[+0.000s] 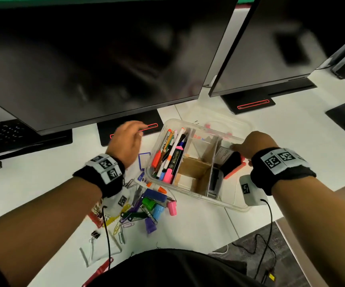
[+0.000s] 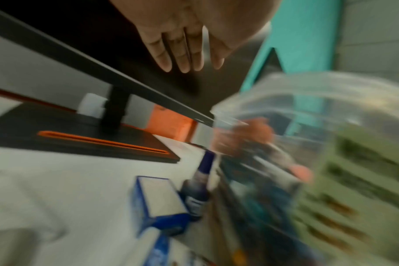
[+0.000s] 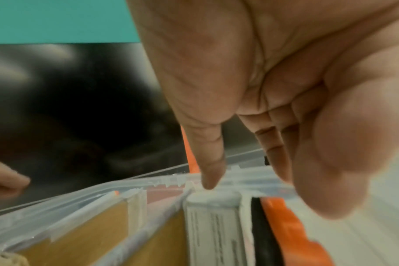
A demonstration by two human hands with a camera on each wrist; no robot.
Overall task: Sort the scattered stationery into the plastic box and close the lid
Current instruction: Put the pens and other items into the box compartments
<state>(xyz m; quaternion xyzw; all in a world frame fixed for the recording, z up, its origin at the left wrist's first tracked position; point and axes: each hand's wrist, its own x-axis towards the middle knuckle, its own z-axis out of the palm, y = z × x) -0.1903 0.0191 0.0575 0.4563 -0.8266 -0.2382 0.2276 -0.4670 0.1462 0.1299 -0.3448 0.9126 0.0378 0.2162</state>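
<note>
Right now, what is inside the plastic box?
The plastic box holds pens and markers left, cardboard middle, a black-and-orange tool right. Anything beneath them is hidden.

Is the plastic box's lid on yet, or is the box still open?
Open. The plastic box shows its compartments uncovered from above, pens exposed; the clear lid lies behind it near the monitor stand.

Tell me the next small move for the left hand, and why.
Probably lower the left hand to the loose pile beside the box and pick up one piece. It hovers open and empty, the pile is unsorted, and the right hand steadies the box rim.
</note>
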